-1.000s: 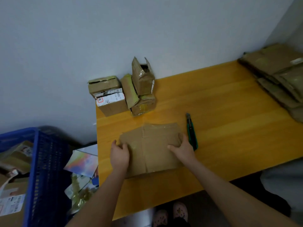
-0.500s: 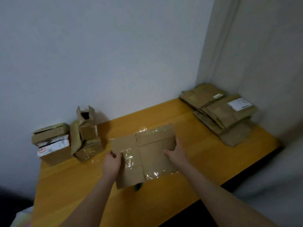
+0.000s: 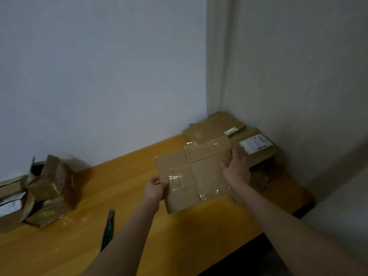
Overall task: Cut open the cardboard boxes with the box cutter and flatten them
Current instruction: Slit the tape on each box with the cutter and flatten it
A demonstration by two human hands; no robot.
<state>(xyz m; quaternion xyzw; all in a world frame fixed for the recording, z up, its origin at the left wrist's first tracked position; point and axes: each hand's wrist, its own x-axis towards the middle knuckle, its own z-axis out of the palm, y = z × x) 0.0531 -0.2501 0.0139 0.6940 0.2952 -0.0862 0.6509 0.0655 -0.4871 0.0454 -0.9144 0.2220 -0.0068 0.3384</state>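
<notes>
I see both hands gripping a flattened cardboard box (image 3: 194,176) (tape glinting) above the yellow table (image 3: 79,236): left hand (image 3: 155,189) pinching its left edge, right hand (image 3: 236,170) clasping its right side, beside the corner stack of flattened boxes (image 3: 229,132). The box cutter (image 3: 108,230) lies on the table.

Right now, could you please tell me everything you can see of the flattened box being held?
The flattened box is brown cardboard, opened into flat joined panels with creases and glossy clear tape strips. It is held tilted above the yellow table, near the stack of flattened boxes in the corner. The left hand pinches its left edge; the right hand grips its right side.
</notes>
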